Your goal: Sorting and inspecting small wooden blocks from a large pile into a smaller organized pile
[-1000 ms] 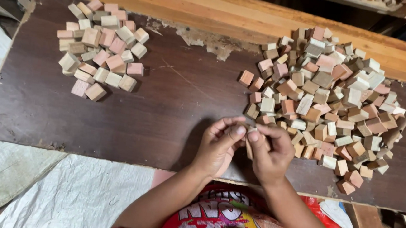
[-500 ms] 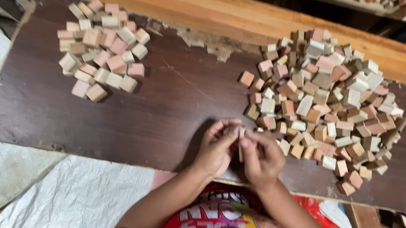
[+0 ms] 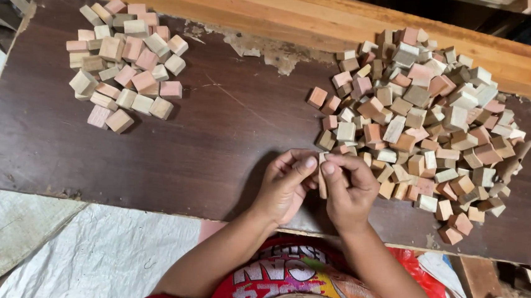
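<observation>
**Two hands pinch a small wooden piece over a dark board**

Thumbs and fingertips of both hands meet on one small wooden piece (image 3: 321, 179), a thin pale strip that stands roughly upright between them. The left hand (image 3: 285, 191) curls its fingers round from the left, thumb tip pressed to the piece; the right hand (image 3: 350, 195) grips it from the other side, thumb tip against the upper end. Both hands are closed on it, just above the near edge of the dark brown board (image 3: 229, 140).

Just to the right of the hands, touching distance from the right knuckles, lies the large pile of wooden blocks (image 3: 426, 123), pink, tan and cream cubes tumbled loosely. Well apart, at the board's far left corner, sits a smaller pile of blocks (image 3: 125, 58) in the same colours. A light wooden plank (image 3: 287, 13) runs along the board's far edge. White woven sheeting (image 3: 96, 255) covers the floor below the left forearm.
</observation>
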